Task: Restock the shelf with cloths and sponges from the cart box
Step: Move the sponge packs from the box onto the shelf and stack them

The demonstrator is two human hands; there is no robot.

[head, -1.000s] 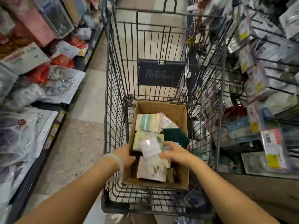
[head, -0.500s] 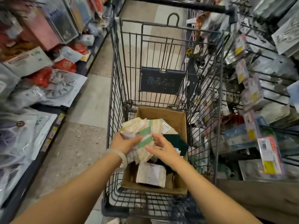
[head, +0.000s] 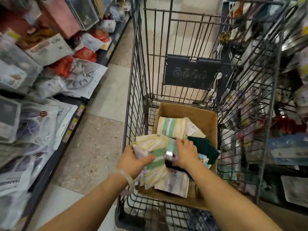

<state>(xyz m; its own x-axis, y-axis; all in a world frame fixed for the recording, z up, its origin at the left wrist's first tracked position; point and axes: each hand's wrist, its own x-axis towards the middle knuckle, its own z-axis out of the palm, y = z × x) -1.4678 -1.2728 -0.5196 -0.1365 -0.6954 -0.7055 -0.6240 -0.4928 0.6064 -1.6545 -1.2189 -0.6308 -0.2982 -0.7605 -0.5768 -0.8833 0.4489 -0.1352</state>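
Motion blur smears the packaged goods on the left shelf [head: 41, 84] and the hanging packs on the right rack [head: 286, 100]; no label there is legible. The left hand [head: 133, 161] hides its fingers beneath the striped cloth pack [head: 155, 157]. The right hand [head: 185, 152] covers part of the box [head: 188, 112] contents. Both forearms are cut off by the bottom edge.
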